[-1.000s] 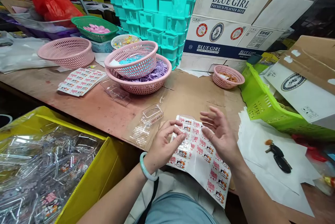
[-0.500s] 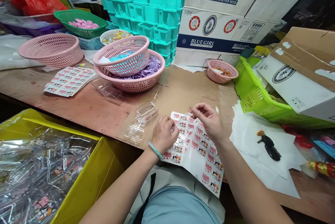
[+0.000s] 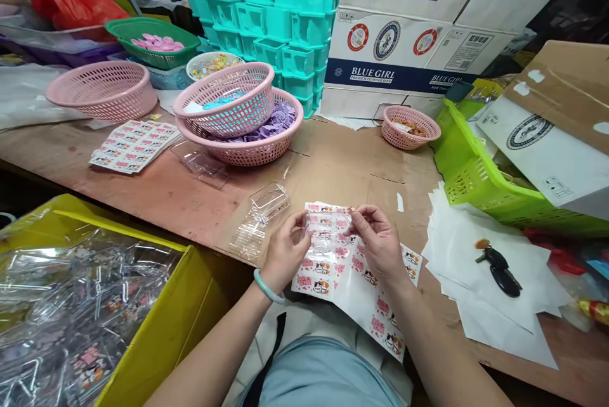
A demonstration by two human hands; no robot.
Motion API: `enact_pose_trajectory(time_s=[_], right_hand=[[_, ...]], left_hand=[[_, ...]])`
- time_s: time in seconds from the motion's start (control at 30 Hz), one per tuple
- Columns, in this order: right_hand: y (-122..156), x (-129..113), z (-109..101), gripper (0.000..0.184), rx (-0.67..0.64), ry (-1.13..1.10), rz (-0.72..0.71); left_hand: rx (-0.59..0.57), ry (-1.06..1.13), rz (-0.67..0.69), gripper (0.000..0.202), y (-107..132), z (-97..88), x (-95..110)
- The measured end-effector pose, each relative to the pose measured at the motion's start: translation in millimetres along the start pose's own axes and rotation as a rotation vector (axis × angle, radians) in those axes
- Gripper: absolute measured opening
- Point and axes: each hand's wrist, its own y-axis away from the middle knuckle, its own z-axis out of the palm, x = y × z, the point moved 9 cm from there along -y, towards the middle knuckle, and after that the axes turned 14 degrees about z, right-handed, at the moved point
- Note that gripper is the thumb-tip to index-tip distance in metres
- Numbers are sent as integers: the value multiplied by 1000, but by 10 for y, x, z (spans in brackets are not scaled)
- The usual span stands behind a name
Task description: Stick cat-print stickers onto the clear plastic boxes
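My left hand (image 3: 284, 250) and my right hand (image 3: 375, 242) both pinch a small clear plastic case (image 3: 328, 224), one at each end, just above a sheet of cat stickers (image 3: 352, 274) that lies at the table's near edge. A green bangle sits on my left wrist. Another clear case (image 3: 270, 200) stands on a pile of flat clear plastic to the left of my hands.
Stacked pink baskets (image 3: 240, 116) hold teal and purple pieces. A second sticker sheet (image 3: 136, 144) lies left. A yellow bin (image 3: 157, 305) of finished clear cases stands at lower left. A green crate (image 3: 469, 179), white paper (image 3: 495, 280) with a dark tool (image 3: 497, 267) and beer cartons (image 3: 409, 33) are right.
My right hand, open a second ago, has closed on the clear case. Both hands now hold it level over the sticker sheet, a little lower and nearer me.
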Motion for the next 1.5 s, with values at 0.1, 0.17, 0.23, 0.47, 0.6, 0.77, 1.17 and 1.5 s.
enact_pose_trajectory(time_s=[0.1,0.17,0.23,0.47,0.6,0.77,1.17,1.5], right_hand=[[79,-20,142,17,-99,126,31],[122,1,215,16,-132,163,49],[146,21,236,15,-115,155,48],[195,-85,247,16,-82,184,46],[301,-101,426,19,-264,262,159],[354,-13,510,24,-333,300,286],[369,-321,496,19,-256,531,47],[394,-93,629,22,-302,352,249]], left_hand=[[-15,-202,206,29,19,-15,293],[-95,-184,246,31,56,50,387],[-163,-71,196,39,106,93,386],[-231,274,86,41,222,79,278],[-243,399,92,43,255,93,195],[-249,474,76,48,293,110,161],[-192,365,71,52,318,73,105],[-169,338,79,53,330,72,99]])
